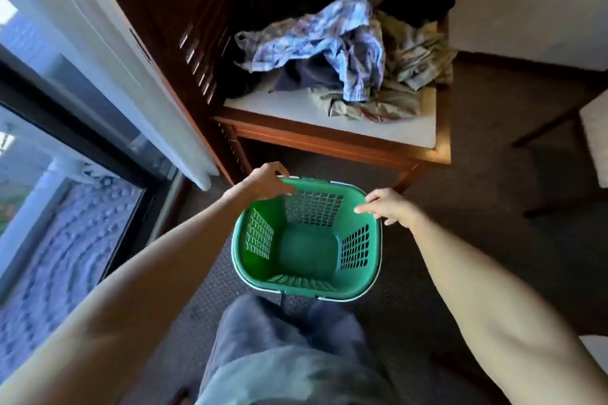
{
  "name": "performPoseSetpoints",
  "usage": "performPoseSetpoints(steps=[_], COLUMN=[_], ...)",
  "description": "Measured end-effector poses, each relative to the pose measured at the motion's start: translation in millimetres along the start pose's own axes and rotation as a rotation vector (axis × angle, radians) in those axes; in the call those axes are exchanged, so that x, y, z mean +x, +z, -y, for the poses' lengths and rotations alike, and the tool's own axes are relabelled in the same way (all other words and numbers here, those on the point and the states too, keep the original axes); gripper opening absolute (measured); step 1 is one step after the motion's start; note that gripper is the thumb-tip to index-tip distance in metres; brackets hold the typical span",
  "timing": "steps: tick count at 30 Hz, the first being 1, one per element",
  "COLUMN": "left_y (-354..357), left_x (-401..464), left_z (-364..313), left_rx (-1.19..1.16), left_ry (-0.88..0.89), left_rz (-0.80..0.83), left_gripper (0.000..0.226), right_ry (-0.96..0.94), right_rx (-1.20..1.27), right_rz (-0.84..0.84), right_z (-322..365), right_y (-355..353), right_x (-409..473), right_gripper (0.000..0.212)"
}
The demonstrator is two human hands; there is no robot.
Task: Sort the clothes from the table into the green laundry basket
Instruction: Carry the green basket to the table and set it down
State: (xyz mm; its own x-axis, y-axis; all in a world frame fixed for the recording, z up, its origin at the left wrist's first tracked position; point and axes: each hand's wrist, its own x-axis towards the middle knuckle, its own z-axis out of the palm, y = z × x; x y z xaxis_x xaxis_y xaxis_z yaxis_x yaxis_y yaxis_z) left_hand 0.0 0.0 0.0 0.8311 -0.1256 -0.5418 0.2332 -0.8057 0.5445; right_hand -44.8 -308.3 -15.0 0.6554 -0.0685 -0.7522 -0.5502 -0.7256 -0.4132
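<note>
Green basket sits empty, my left hand and right hand gripping its far rim. I'd set it squarely below the surface, near the clothes.

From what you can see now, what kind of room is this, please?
Probably a bedroom or hotel room. A small wooden table piled with crumpled clothes stands against dark wooden furniture, with carpet underfoot and a large window. Both hands hold a green laundry basket.

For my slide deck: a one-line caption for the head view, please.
Both hands, left hand and right hand, hold the empty green laundry basket before the clothes.
</note>
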Motion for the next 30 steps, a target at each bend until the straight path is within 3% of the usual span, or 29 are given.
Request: performPoseSetpoints(steps=[5, 8, 11, 19, 22, 26, 30], left_y=[37, 45, 52, 96, 109, 115, 111], left_x=[2, 14, 29, 62, 64, 73, 73], left_z=[29, 53, 74, 146, 155, 165, 162], left_rx=[0.044, 0.066, 0.074, -0.005, -0.014, -0.16, -0.348], left_ry=[-0.138, -0.233, -0.269, -0.487, -0.544, -0.643, -0.715], left_rz=[0.097, 0.099, 0.063, 0.087, 0.058, 0.021, -0.058], left_gripper=[0.07, 0.071, 0.069, 0.103, 0.096, 0.101, 0.073], right_ry=[0.064, 0.108, 0.185, 0.422, 0.448, 0.468, 0.485], right_rx=[0.097, 0.159, 0.253, 0.488, 0.494, 0.462, 0.465], right_rz=[-0.093, -0.108, -0.155, -0.283, -0.35, -0.414, -0.444], right_z=[-30, -46, -59, -92, -111, -96, -88], right_y=[23, 36, 49, 94, 109, 115, 116], right_x=[35, 58, 86, 148, 168, 157, 149], right_gripper=[0.06, 0.076, 0.073, 0.088, 0.09, 0.07, 0.061])
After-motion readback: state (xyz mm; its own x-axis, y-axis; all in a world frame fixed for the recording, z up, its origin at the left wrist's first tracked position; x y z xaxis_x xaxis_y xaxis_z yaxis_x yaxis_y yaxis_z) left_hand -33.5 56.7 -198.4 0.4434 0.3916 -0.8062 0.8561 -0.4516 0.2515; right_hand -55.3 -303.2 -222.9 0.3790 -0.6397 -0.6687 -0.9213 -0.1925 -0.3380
